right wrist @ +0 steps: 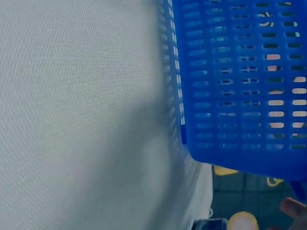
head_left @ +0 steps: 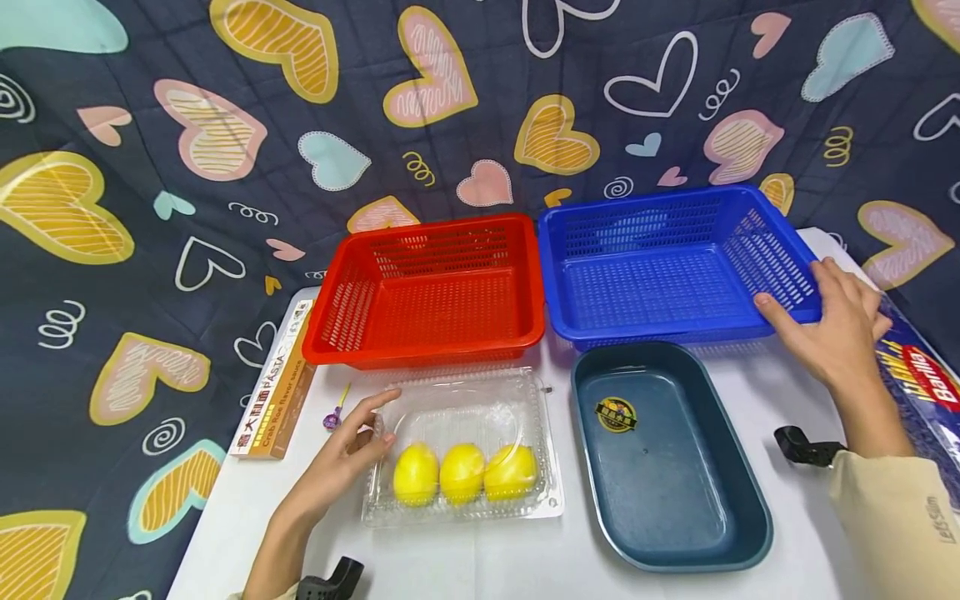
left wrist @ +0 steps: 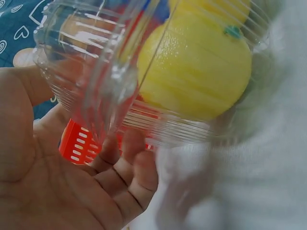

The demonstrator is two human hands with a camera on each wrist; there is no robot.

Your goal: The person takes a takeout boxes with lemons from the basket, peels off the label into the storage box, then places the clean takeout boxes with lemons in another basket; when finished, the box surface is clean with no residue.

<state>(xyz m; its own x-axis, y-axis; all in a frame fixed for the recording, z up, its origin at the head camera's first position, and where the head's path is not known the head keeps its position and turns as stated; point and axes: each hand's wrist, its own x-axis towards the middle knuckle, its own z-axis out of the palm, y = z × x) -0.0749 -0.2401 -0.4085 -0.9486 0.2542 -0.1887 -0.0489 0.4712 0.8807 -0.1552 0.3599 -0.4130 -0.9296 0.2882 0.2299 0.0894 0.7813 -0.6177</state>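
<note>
Likely a makeshift tabletop studio: heart-patterned fabric [head_left: 495, 100] hangs along far and left edges of a white-covered table [head_left: 517, 554].

**PASTA far L, BARILLA far R!**

And here's "PASTA" on the white top of the box [head_left: 273, 383], Chinese chars incl. "大利面" right beside it; on its orange-brn side, "Crab Roe flavor sauce". Over to the R, big "Barilla", white on red, on the blue pkg [head_left: 924, 383]! R sleeve [head_left: 888, 512] has "Let's Slim" running sideways. Rd gold-&-blk sticker [head_left: 617, 414] in the dk tub [head_left: 667, 500]: Chinese chars, too sm. to read.
</note>
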